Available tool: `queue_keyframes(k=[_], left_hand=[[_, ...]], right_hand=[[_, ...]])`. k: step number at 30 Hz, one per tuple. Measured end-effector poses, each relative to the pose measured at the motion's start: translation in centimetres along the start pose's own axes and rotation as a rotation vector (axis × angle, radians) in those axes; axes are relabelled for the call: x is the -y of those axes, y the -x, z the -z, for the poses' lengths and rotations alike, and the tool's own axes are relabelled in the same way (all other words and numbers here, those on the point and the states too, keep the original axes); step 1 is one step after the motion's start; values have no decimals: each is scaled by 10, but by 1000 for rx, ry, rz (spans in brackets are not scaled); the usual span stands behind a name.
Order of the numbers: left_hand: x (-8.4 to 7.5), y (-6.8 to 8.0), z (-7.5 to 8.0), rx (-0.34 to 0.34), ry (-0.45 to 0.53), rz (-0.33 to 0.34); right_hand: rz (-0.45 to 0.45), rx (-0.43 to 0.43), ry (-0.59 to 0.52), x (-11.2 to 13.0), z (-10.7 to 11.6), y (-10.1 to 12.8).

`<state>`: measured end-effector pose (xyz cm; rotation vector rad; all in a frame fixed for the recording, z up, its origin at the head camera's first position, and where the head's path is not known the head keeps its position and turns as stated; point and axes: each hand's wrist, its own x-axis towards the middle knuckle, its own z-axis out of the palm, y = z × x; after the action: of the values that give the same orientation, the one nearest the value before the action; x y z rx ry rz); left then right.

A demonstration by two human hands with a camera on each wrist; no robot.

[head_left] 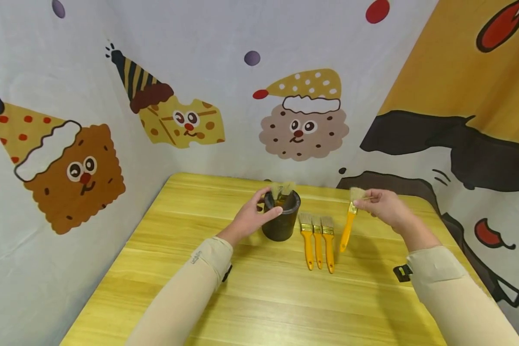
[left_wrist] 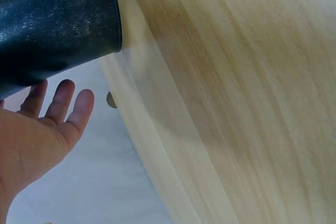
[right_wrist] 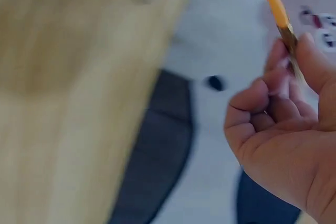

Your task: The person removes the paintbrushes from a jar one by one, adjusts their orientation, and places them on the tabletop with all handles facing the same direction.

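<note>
With our left hand (head_left: 253, 216) we hold the black cup (head_left: 280, 227) upright on the tabletop (head_left: 251, 302), thumb across its near side; bristles (head_left: 283, 191) show at its mouth. The fingers of our right hand (head_left: 384, 206) pinch a yellow-handled brush (head_left: 348, 227) near its metal band, bristles up, handle slanting down, above the tabletop beside three flat-lying brushes (head_left: 317, 235).

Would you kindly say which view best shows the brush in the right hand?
The head view: the brush shows from bristles to handle tip. The right wrist view cuts off its handle; the left wrist view lacks it.
</note>
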<state>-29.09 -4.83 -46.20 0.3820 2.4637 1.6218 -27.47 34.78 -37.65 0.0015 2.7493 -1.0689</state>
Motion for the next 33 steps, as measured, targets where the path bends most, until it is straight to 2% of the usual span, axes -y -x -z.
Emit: queue_keyframes(k=[4, 7, 13, 18, 26, 33], left_hand=[[1, 0, 0, -1, -2, -3], [2, 0, 0, 0, 2, -8], [1, -1, -4, 9, -2, -7], [0, -1, -4, 4, 0, -5], [-1, -1, -2, 7, 3, -16], [3, -1, -1, 2, -2, -3]], right_hand=[[-62, 137, 35, -33, -14, -8], [-80, 175, 44, -46, -27, -16], [-69, 148, 94, -59, -46, -26], [-64, 151, 106, -64, -54, -33], [-99, 124, 94, -71, -62, -44], [-53, 151, 57, -79, -67, -47]])
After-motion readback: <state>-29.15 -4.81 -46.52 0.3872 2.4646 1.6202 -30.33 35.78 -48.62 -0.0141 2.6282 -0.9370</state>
